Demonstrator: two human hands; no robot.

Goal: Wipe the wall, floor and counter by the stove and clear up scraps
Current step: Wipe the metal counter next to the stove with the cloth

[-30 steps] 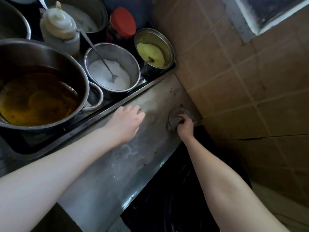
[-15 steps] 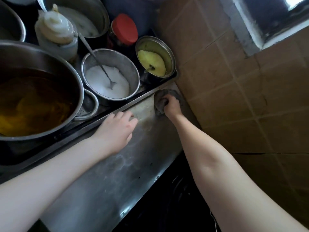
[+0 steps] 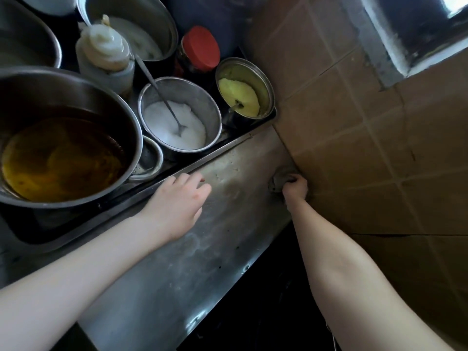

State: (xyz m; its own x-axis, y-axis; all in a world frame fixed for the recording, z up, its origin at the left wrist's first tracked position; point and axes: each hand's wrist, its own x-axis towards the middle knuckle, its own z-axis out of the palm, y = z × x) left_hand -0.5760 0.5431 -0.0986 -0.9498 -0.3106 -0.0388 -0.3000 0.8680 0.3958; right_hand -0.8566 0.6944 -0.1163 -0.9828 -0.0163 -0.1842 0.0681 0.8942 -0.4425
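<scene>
**Rag pressed into the counter's wall-side corner**

The right hand point(image 3: 295, 187) grips a grey rag point(image 3: 277, 181), fingers curled over it, and holds it down on the steel counter point(image 3: 174, 279) at its right edge, where the metal meets the tan tiled wall point(image 3: 354, 148). The rag touches both the counter and the foot of the wall; most of it is hidden under the knuckles.

The left hand point(image 3: 177, 206) lies palm down on the counter near its far edge, fingers loosely straight and slightly spread, holding nothing. Its fingertips reach just short of the rim of the dark tray point(image 3: 228, 143) that runs along that far edge.

In the tray stand a large pot of amber oil point(image 3: 63, 158), a steel bowl of white grains point(image 3: 177, 122) with a spoon point(image 3: 162, 89) standing in it, and a small tin of yellow paste point(image 3: 243, 95) at the wall-side end. Behind them are a red-lidded jar point(image 3: 201, 49) and a pale squeeze bottle point(image 3: 106, 54). The counter's surface shows dull smears and small dark specks.
</scene>
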